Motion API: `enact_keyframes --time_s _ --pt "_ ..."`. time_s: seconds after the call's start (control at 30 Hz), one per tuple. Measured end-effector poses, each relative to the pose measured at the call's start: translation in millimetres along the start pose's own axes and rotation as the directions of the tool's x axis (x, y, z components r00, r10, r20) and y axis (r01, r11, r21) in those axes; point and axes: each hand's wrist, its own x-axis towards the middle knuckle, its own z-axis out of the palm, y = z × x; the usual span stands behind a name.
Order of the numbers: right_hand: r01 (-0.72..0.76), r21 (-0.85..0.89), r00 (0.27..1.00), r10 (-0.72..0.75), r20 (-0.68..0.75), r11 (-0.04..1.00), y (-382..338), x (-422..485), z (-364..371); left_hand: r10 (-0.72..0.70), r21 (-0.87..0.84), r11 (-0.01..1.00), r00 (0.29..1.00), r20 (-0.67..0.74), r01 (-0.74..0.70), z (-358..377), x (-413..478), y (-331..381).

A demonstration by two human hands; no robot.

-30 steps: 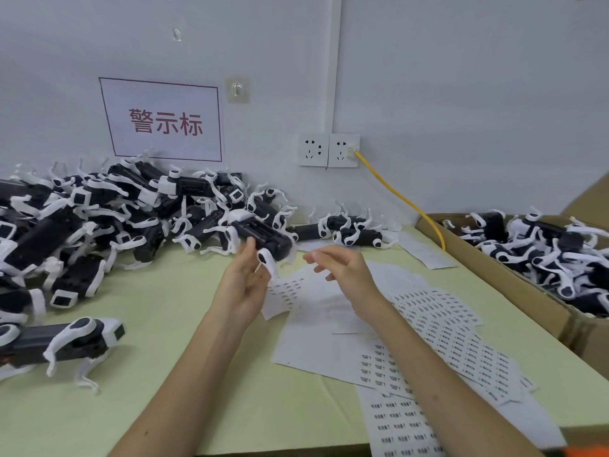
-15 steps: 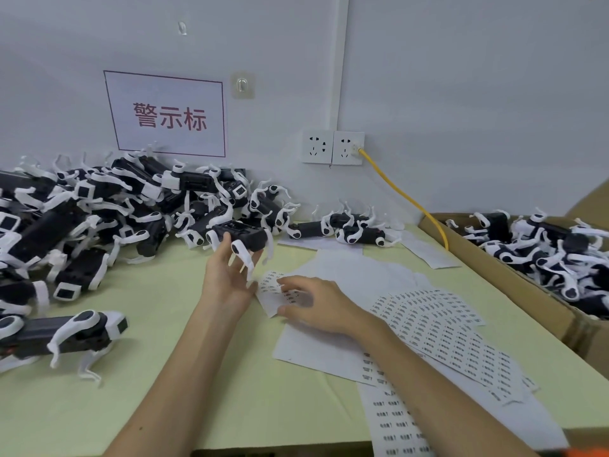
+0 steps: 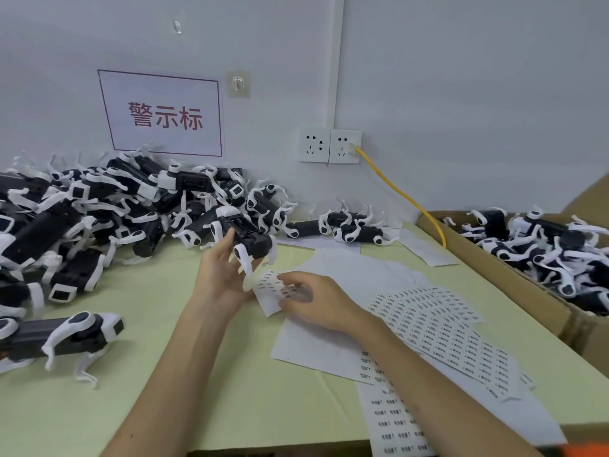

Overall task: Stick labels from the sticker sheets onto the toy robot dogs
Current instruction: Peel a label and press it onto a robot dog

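My left hand (image 3: 220, 275) grips a black and white toy robot dog (image 3: 245, 234), holding it belly-up above the green table. My right hand (image 3: 316, 300) lies with curled fingers on a small sticker sheet (image 3: 272, 288) just right of the left hand; its fingertips pick at the labels. Whether a label is between the fingers I cannot tell. More sticker sheets (image 3: 438, 324) fan out to the right, and another sheet (image 3: 392, 420) hangs over the front edge.
A big pile of toy dogs (image 3: 82, 212) fills the table's left and back. One dog (image 3: 62, 331) lies alone at front left. A cardboard box (image 3: 514, 285) of dogs stands at right. A yellow cable (image 3: 402, 192) runs from the wall socket.
My right hand dropped from in front of the dog onto the small sticker sheet. My left hand kept hold of the dog and turned it a little.
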Motion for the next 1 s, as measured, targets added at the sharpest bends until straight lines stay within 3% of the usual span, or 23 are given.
enact_keyframes --time_s 0.17,0.4,1.0 --pt "0.043 0.101 0.998 -0.038 -0.051 0.994 0 1 1 -0.019 -0.048 0.999 0.995 0.099 0.024 1 2 -5" --pt "0.116 0.344 0.955 -0.01 -0.295 0.932 -8 2 -4 0.012 -0.063 0.998 0.965 0.26 0.004 4 1 -9" --pt "0.175 0.376 0.891 0.017 -0.455 0.91 -12 0 -5 0.039 -0.187 0.982 0.937 0.348 0.028 9 0 -12"
